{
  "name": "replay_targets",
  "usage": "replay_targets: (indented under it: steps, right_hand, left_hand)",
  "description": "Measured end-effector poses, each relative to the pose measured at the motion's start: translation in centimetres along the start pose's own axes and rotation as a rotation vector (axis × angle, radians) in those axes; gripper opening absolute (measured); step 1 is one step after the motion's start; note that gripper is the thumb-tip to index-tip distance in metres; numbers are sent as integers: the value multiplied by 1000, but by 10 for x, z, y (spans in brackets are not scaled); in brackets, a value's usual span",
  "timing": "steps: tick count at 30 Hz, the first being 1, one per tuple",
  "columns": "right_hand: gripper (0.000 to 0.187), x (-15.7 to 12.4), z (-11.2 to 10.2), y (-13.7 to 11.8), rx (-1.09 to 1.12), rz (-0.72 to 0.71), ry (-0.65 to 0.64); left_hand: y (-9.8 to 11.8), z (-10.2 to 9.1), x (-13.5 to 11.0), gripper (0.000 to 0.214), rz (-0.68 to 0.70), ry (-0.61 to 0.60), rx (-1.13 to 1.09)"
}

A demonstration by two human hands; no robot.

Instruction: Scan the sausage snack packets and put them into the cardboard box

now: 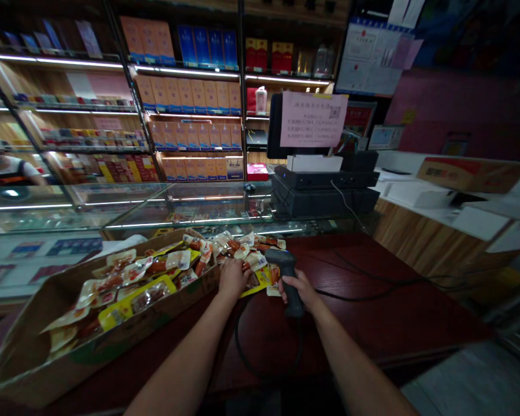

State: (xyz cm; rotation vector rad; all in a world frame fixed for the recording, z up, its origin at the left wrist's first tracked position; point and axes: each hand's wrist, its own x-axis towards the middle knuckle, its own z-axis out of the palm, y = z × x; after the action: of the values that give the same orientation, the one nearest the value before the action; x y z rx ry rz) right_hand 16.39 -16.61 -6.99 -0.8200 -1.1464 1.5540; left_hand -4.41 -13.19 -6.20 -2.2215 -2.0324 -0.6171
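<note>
My right hand [302, 290] is wrapped round the handle of a dark barcode scanner [293, 289], its head over the packets and pointing left. A cable hangs from the scanner's base in a loop. My left hand [233, 279] has its fingers curled on a clear-and-white snack packet [255, 261] in a loose pile, beside the box's right end; the fingertips are partly hidden. Under the scanner lies a yellow snack packet [260, 278]. To the left, a long cardboard box [125, 341] holds many vacuum-sealed meat snacks in clear and yellow wrappers.
Everything rests on a dark red wooden table [372, 323] with black cables [355, 297] at right. Behind are a glass counter [134, 202], a monitor with a pink paper sign [312, 118], and shelves of boxed goods. Another person [8, 167] is at far left.
</note>
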Motion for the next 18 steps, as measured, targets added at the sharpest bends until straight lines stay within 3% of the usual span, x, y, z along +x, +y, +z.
replay_targets:
  steps: [5, 8, 12, 18]
  right_hand:
    - [30, -6, 1, -5, -11, -26, 13]
    - [29, -9, 2, -8, -6, -44, 35]
    - [28, -10, 1, -7, -35, -40, 37]
    - [27, -8, 0, -5, -44, -34, 18]
  left_hand:
    - [-6, 8, 0, 25, 53, 240, -148]
    - [-8, 14, 1, 23, 66, 323, -185]
    - [-7, 15, 1, 22, 60, 336, -190]
    - [-3, 7, -2, 29, 22, 237, -161]
